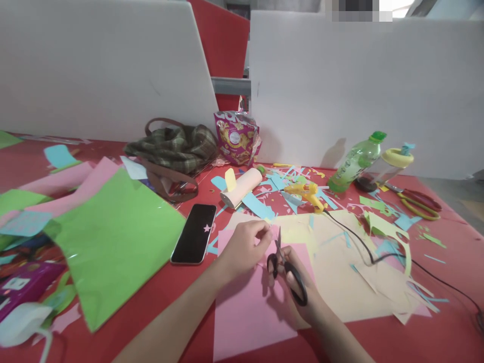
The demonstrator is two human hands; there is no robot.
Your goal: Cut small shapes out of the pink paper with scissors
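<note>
My right hand [302, 282] grips a pair of scissors [297, 282] by its black handles, with the blades pointing up and away from me. Close to the blade tips, the fingers of my left hand [245, 244] are pinched together; whatever is between them is too small to make out. Under both hands lies a pink sheet of paper [242, 317], partly over a cream sheet [340, 282]. To the left of my left hand is a black phone [194, 234] with a small pink star [206, 228] on its screen.
A paper-covered roll [244, 187], a yellow glue gun [306, 194] with a black cord, and paper scraps lie beyond my hands. A green bottle [355, 164], a lidded cup [389, 164] and red-yellow scissors [419, 199] are right. Green paper [121, 242] covers the left.
</note>
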